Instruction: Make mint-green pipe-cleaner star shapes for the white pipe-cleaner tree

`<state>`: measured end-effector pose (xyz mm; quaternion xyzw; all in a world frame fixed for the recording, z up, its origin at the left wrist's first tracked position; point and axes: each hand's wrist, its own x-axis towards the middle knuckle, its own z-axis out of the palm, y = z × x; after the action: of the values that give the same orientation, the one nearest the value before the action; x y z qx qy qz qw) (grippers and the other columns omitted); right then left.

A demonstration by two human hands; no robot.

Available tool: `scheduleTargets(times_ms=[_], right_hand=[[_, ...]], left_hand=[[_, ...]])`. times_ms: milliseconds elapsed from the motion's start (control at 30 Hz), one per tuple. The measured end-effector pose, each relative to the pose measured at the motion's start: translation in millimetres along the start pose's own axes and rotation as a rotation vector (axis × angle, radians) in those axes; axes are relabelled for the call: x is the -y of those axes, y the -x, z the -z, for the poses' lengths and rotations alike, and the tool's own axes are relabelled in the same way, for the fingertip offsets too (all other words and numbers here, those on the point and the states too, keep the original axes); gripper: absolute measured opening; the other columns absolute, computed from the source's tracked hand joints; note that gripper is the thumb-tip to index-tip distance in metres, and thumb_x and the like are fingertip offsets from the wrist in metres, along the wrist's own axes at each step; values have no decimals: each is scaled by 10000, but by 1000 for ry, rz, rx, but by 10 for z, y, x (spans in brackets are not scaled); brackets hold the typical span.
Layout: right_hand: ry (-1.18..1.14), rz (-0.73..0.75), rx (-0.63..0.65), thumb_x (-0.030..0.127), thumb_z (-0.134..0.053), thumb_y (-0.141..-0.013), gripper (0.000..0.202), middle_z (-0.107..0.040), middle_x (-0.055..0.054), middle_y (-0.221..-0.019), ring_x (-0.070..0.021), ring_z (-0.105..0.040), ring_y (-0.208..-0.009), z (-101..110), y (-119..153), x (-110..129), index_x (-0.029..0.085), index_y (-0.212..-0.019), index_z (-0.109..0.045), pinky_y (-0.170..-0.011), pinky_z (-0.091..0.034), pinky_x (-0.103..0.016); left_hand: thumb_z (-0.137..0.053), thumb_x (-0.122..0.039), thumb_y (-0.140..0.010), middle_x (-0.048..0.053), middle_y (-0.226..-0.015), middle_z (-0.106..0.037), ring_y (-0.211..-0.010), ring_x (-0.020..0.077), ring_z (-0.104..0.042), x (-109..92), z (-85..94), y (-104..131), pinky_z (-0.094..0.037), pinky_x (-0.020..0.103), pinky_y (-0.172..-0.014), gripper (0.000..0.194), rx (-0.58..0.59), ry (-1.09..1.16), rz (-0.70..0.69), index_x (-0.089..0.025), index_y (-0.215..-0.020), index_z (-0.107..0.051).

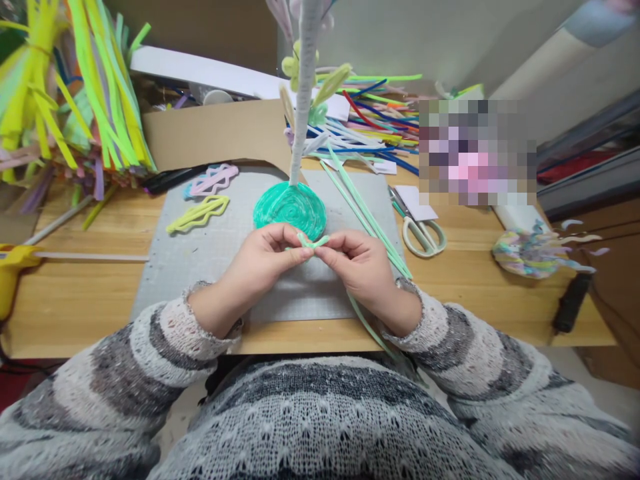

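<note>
A light green pipe cleaner [314,245] is pinched between my left hand [273,257] and my right hand [357,263], whose fingertips nearly meet over the grey mat. Its short bent part shows between the thumbs, and a long tail hangs below my right hand toward the table's front edge. Just behind my fingers stands a round green base [290,208] with a white wrapped stem [303,100] rising from it. Several straight light green pipe cleaners [367,213] lie to the right. Left of the base are a yellow zigzag piece [200,215] and a pink-purple one [213,181].
White-handled scissors [424,237] lie right of the grey mat [170,280]. A yellow glue gun [15,267] is at the far left, below bundled pipe cleaners [107,87]. A pastel ring [527,250] and a black tool [573,300] sit at the right. Loose coloured pipe cleaners [385,120] lie behind.
</note>
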<state>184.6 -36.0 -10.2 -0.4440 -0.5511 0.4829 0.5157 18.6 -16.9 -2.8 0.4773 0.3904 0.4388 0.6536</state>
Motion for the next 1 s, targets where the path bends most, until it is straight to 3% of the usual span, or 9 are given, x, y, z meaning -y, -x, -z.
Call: scheduleTargets(times_ms=[100, 200, 300, 400, 500, 700, 900, 1000], right_hand=[[-34, -13, -17, 293, -754, -717, 152, -632, 30, -647, -89, -533, -601, -1, -5, 10, 186, -678, -654, -595, -445, -250], [-90, -153, 65, 319, -776, -686, 183, -606, 36, -626, -75, -485, -556, 49, -69, 19, 181, -678, -656, -541, -404, -231], [-232, -389, 221, 373, -738, -714, 221, -428, 86, -489, -50, -300, -429, 144, -165, 31, 178, -703, -634, -412, -234, -201], [-429, -555, 376, 369, -675, -740, 201, -288, 119, -457, -45, -169, -398, 212, -223, 39, 181, -776, -615, -394, -115, -195], [-478, -500, 397, 306, -702, -705, 230, -328, 124, -471, -42, -189, -397, 190, -207, 23, 179, -880, -625, -399, -119, -195], [-366, -310, 183, 347, -774, -704, 254, -544, 82, -595, -33, -310, -415, 44, -105, -65, 196, -809, -598, -390, -193, -199], [-329, -313, 106, 354, -815, -658, 277, -541, 73, -583, -42, -321, -433, 52, -103, -64, 190, -787, -632, -404, -221, -208], [-308, -292, 97, 346, -826, -641, 265, -540, 71, -579, -40, -310, -436, 57, -103, -44, 184, -733, -638, -414, -232, -212]], left_hand=[[-811, -248, -644, -15, -717, -636, -687, 101, -566, -9, -14, 3, -452, 240, -693, 232, 19, -1, -15, -154, -676, -601], [-799, -265, -669, -16, -686, -634, -636, 97, -575, -23, -11, 0, -460, 233, -643, 243, 56, -6, 37, -152, -698, -587], [-800, -261, -667, -22, -667, -640, -575, 91, -598, -40, -4, -8, -476, 231, -606, 254, 57, 63, 136, -145, -707, -578], [-811, -237, -645, -28, -649, -641, -556, 92, -620, -57, -2, -19, -503, 232, -598, 266, 49, 229, 247, -139, -697, -569], [-816, -210, -643, -26, -612, -639, -569, 93, -632, -61, 0, -29, -521, 218, -605, 261, 40, 343, 296, -135, -682, -569], [-827, -186, -634, 2, -704, -706, -652, 111, -678, -42, -19, -12, -564, 238, -685, 260, 84, 414, 271, -144, -715, -584], [-809, -219, -666, -7, -752, -685, -709, 113, -659, -29, -17, 6, -544, 268, -738, 248, 90, 315, 203, -153, -735, -580], [-810, -220, -658, -15, -777, -654, -725, 94, -611, -21, -13, -1, -500, 231, -733, 233, 50, 139, 84, -155, -754, -608]])
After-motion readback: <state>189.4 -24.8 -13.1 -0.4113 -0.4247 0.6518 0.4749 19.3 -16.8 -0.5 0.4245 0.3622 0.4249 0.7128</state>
